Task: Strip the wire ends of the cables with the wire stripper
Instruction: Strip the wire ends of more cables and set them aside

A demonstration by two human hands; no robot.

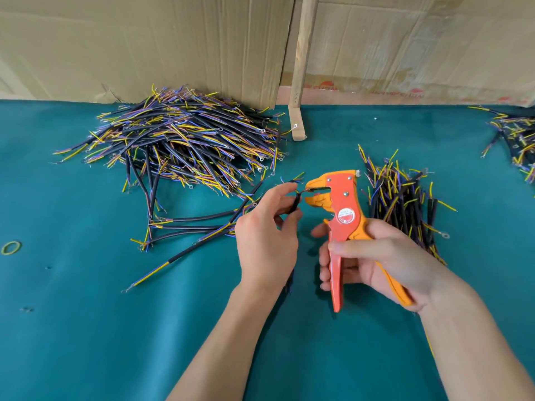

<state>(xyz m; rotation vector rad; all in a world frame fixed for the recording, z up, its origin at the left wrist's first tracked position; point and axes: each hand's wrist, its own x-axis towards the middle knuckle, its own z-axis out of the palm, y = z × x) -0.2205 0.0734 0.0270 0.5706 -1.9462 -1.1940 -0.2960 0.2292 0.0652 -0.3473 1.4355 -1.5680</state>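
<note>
My right hand [376,259] grips the handles of an orange and red wire stripper [341,206], held upright with its jaws pointing left. My left hand [265,235] pinches a short black cable [294,202] and holds one of its thin wire ends in the stripper's jaws. The cable's other coloured wires fan out above my fingers. A large heap of black cables [185,140] with yellow, blue and purple ends lies at the back left. A smaller pile of cables [405,198] lies just right of the stripper.
Several loose cables [188,227] lie on the green mat [86,328] left of my left hand. A yellow rubber band [11,247] sits at the far left. Cardboard sheets [144,44] and a wooden post [301,68] stand behind. Another cable heap [518,140] lies at the right edge.
</note>
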